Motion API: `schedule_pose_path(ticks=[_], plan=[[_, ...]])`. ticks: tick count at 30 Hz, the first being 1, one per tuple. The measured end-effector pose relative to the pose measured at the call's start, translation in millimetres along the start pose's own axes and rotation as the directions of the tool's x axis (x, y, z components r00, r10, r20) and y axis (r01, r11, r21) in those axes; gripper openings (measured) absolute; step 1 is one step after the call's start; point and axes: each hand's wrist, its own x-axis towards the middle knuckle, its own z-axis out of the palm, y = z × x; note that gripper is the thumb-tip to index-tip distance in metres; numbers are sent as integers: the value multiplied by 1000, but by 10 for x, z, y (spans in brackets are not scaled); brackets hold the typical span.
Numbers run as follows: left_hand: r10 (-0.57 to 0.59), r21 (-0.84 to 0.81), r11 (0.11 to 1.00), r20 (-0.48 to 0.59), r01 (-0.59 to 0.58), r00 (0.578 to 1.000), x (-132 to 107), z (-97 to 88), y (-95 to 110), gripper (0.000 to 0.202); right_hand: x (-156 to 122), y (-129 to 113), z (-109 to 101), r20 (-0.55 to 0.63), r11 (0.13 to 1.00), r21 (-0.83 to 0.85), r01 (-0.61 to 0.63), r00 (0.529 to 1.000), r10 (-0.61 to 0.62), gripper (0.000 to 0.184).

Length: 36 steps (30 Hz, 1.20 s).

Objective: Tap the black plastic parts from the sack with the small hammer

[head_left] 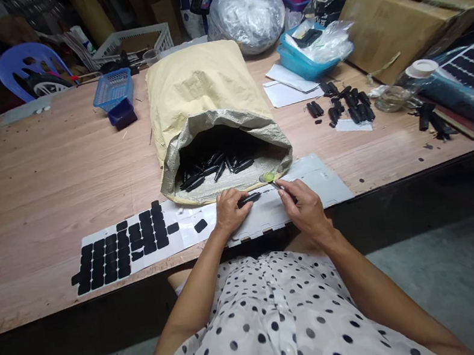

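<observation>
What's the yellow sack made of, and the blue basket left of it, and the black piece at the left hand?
Sack: probably paper, matte and creased.
Blue basket: likely smooth plastic, with regular holes.
Black piece at the left hand: maybe plastic; it's slightly glossy.

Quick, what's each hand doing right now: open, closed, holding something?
Left hand: closed, holding a slim black piece.
Right hand: closed, holding a thin implement, kind unclear.

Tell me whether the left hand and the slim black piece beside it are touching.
Touching. The head view shows the left hand's thumb and fingers closed around the near end of the slim black piece, with no gap visible.
</observation>
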Motion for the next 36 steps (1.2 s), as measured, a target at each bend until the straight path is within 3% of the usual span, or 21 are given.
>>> schedule_pose_path(ticks=[3,13,17,22,26,31,36], plan=[[-11,-19,1000,1,11,1000,8,7,16,15,-84,-105,-33,75,1000,29,-11,997,9,37],[-25,-13,1000,7,25,1000,22,19,30,17,-164,-180,-17,115,999,-18,-43,992,44,36],[-25,-19,999,8,25,1000,23,8,40,18,-148,-241,-15,100,1000,18,9,995,-11,37],[-32,-24,999,18,32,999,25,-5,52,15,-170,-284,47,175,1000,10,22,984,-23,35],[-40,-46,998,36,42,999,22,-20,54,17,-26,-155,55,102,997,-75,6,995,1,35],[-25,-86,996,33,28,999,16,-36,20,19,298,186,107,18,963,-268,-39,999,45,36],[-44,-74,996,30,47,999,18,-34,-9,32,328,359,246,10,917,-397,-47,998,55,34]])
